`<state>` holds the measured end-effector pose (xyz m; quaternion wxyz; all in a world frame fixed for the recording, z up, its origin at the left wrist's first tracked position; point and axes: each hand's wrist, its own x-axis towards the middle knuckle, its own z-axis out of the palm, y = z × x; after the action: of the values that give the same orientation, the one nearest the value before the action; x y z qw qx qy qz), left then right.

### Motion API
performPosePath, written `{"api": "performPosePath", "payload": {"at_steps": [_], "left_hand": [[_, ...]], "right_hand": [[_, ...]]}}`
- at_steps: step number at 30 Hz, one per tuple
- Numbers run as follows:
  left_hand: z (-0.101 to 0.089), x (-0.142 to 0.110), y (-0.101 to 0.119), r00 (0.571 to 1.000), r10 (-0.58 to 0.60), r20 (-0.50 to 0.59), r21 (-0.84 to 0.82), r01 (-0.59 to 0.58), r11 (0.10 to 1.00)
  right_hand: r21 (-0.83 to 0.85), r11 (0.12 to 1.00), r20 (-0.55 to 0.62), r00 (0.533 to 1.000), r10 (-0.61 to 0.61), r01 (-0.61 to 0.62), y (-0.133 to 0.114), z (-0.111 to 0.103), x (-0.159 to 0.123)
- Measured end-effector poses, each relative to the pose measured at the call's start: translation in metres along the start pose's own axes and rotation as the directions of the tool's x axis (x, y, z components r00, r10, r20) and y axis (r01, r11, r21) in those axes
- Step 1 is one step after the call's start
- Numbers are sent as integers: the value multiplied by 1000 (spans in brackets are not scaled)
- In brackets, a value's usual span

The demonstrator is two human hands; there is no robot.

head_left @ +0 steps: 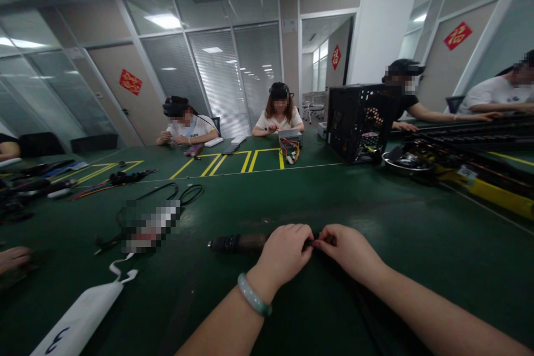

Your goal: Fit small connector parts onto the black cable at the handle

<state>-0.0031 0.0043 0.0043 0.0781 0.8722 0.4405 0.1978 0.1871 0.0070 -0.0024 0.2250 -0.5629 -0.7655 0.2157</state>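
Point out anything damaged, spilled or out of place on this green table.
Nothing is plainly damaged or spilled. The untidiest spot is across the green table, where coloured wires lie in a loose tangle by the metal box, possibly just its own leads.

The single head-worn view looks forward and down across the long green table (275,200).

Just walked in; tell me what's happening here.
The left hand and right hand pinch close together at the right end of a dark, rod-like tool on the green table; what they pinch is too small to tell. Across from them, a person in a headset sits behind a metal box.
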Motion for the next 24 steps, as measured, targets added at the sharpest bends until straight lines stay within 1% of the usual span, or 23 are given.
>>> {"api": "performPosePath", "payload": {"at_steps": [3, 6, 8, 11, 14, 17, 20, 22, 24], "left_hand": [[-1, 0, 1, 1000, 4, -2, 16, -4, 1000], [-1, 0, 1, 1000, 8, 2, 40, -8, 999], [-1, 0, 2, 1000, 14, -9, 50, -14, 999], [-3, 0, 3, 996, 54, -72, 56, -50, 997], [-7, -1, 6, 982, 114, -152, 62, -105, 992], [-13, -2, 7, 971, 130, -201, 48, -123, 991], [-17, -4, 6, 967, 107, -229, 33, -103, 994], [-18, -5, 3, 971, 85, -225, 17, -83, 996], [-16, -5, 1, 977, 65, -205, -5, -67, 998]], "right_hand": [[-88, 995, -87, 995, -53, 45, -4, 2, -1], [-92, 990, -152, 981, -119, 106, -5, 4, 0], [-67, 992, -138, 983, -118, 110, -5, 6, 3], [-81, 995, -86, 994, -63, 56, -4, 9, 8], [-112, 993, -84, 996, -33, 23, -4, 11, 14], [-123, 992, -92, 996, -13, 1, 0, 8, 19], [-137, 988, -122, 991, 49, -66, 14, -9, 17], [-143, 978, -157, 979, 128, -150, 31, -31, 7], [-134, 962, -197, 958, 211, -239, 57, -60, -11]]}}
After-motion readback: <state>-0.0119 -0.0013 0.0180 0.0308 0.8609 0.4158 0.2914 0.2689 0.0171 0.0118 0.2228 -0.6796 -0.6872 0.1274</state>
